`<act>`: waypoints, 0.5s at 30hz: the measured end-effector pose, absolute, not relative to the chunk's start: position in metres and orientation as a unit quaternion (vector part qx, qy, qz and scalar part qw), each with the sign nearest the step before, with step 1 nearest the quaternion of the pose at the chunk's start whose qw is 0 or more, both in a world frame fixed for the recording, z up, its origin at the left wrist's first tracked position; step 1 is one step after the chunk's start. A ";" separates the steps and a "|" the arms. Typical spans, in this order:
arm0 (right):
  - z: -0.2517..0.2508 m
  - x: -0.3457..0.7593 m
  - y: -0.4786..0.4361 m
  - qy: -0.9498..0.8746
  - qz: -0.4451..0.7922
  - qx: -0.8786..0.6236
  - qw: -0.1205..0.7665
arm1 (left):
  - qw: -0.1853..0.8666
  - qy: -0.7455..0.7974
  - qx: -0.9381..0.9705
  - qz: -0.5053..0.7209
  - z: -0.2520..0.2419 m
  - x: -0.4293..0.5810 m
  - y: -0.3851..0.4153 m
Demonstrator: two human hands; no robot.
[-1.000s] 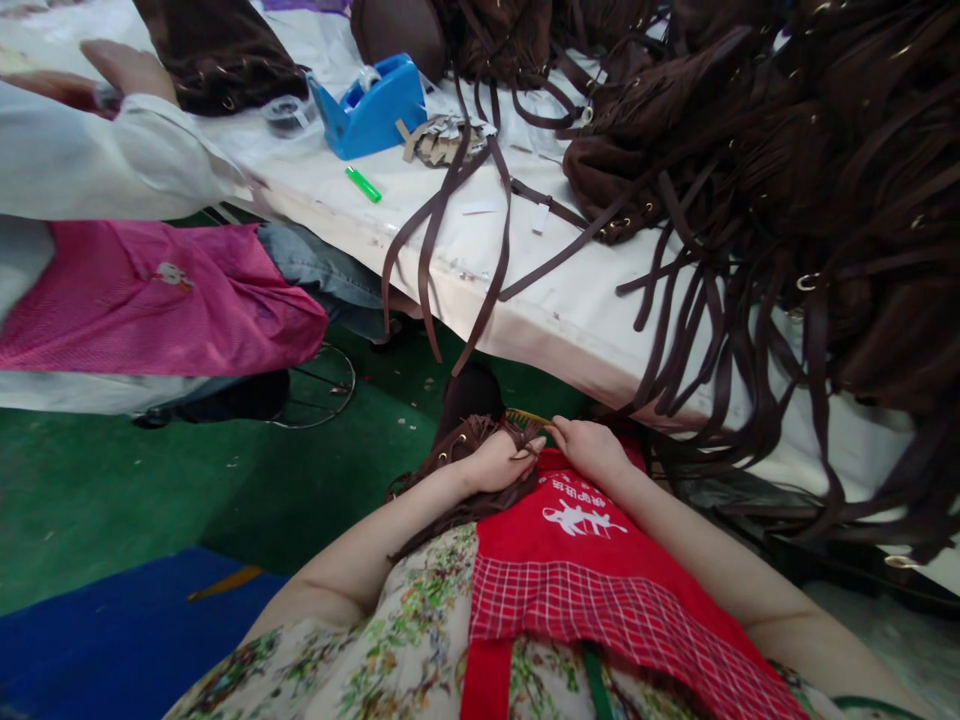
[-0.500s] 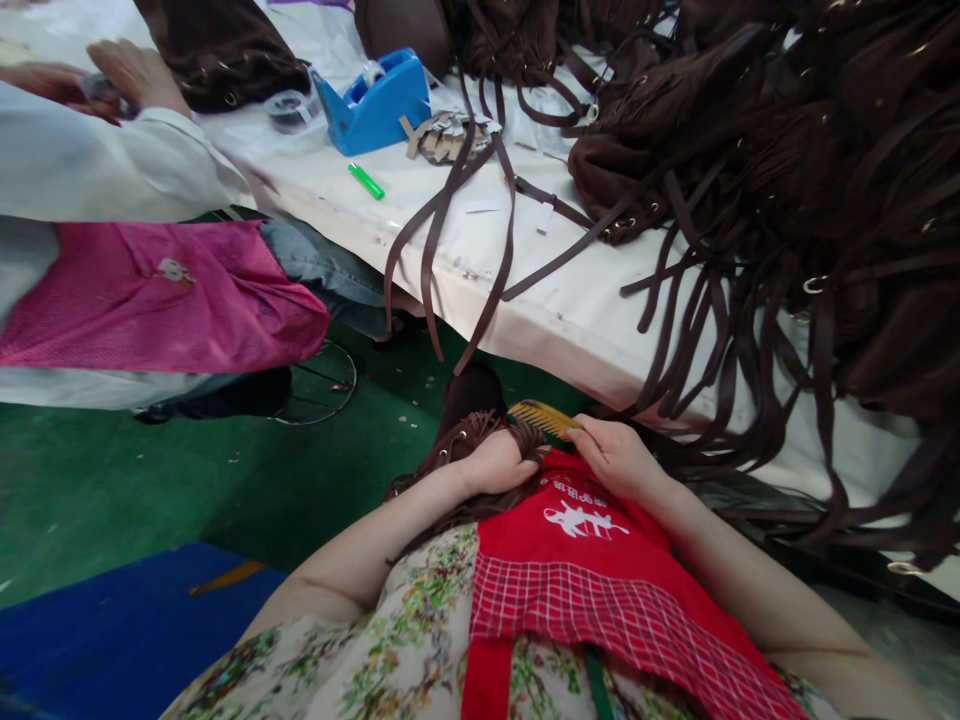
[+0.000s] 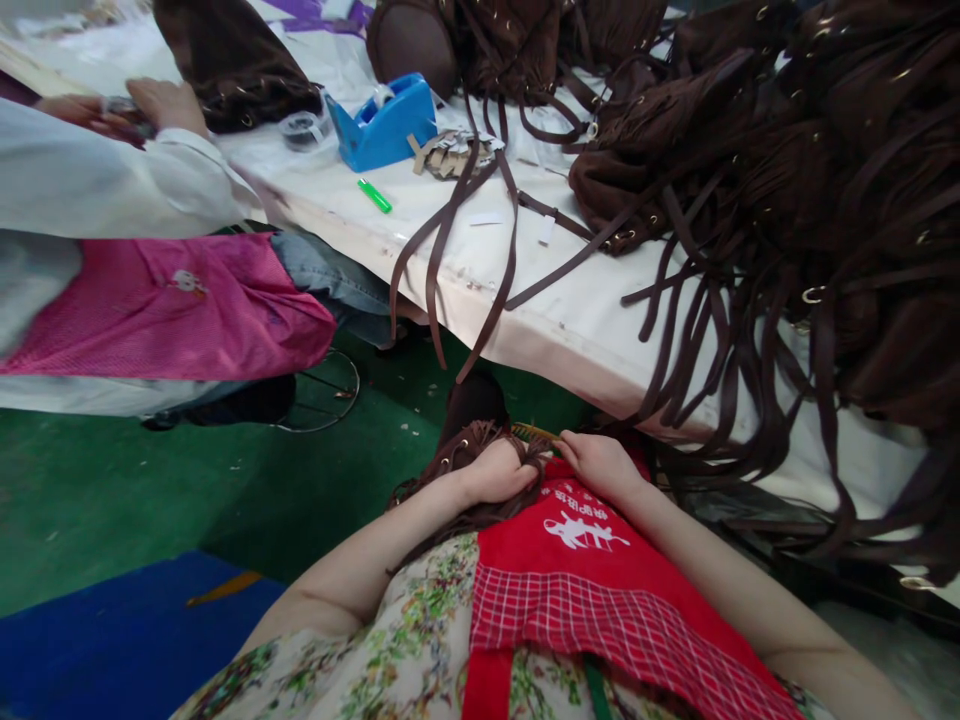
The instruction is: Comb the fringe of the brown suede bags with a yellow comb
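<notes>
**Down on the lap, a comb against brown fringe**

Mostly the view is filled by a white-covered table (image 3: 570,320), with a heap of brown bags (image 3: 787,150) on its right part and their straps (image 3: 705,340) hanging over the near edge. At the left sits a co-worker in a white sleeve (image 3: 97,185) and a pink apron (image 3: 165,320), working at the table's far end. Below the table edge, a fringed bag (image 3: 466,405) lies on the person's lap, against the top of a red apron (image 3: 592,580). The left hand (image 3: 499,470) is curled down over the bag's fringe, its fingers closed on the strands. The right hand (image 3: 600,462), just beside it, pinches the end of a yellow comb (image 3: 534,432), whose teeth lie at the fringe and are mostly hidden by the left hand. On the table stand a blue tape dispenser (image 3: 386,125) and, near it, a small green pen (image 3: 373,196).
</notes>
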State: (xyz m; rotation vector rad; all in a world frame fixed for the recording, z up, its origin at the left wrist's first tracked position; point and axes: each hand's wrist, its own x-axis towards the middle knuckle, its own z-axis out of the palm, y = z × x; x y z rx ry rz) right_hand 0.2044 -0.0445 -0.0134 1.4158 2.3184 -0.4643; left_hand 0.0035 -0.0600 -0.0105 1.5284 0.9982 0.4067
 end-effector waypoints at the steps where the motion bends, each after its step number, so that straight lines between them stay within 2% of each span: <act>1: -0.017 0.206 -0.044 0.819 -0.166 0.514 0.192 | 0.583 0.430 0.668 0.169 -0.009 0.003 -0.060; 9: -0.033 0.203 -0.043 0.800 -0.151 0.552 0.179 | 0.517 0.426 0.727 0.153 -0.014 0.006 -0.060; 15: -0.050 0.204 -0.039 0.768 -0.196 0.579 0.190 | 0.467 0.443 0.754 0.134 -0.023 0.009 -0.061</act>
